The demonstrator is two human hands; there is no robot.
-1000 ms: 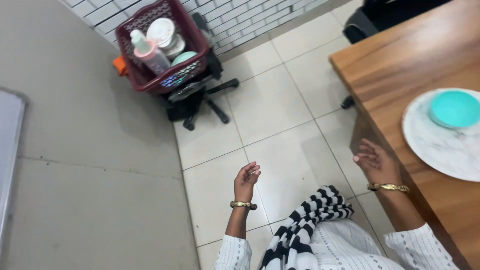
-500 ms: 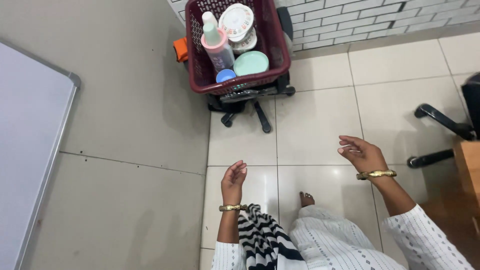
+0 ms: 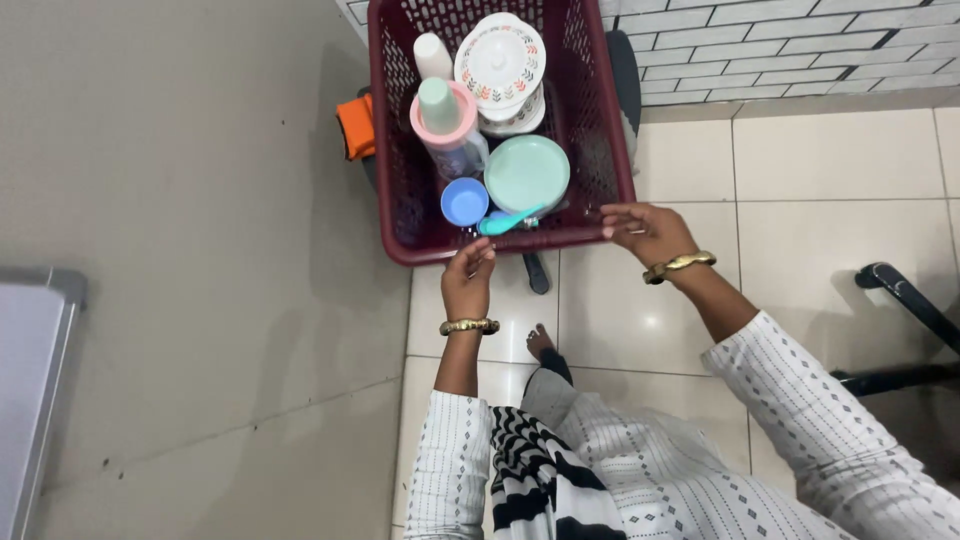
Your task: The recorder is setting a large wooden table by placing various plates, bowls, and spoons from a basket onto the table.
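Hands advanced to basket (image 3: 405,215) rim; base hidden.

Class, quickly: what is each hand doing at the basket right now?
Left hand: open, holding nothing, fingertips at the near rim of the maroon basket.
Right hand: open, holding nothing, fingers at the same rim.

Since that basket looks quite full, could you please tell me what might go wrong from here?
The maroon basket seems to sit on a wheeled chair base, so it might roll or tip as the left hand and right hand touch its front rim. The tall bottle and stacked plates could topple if it is jolted.
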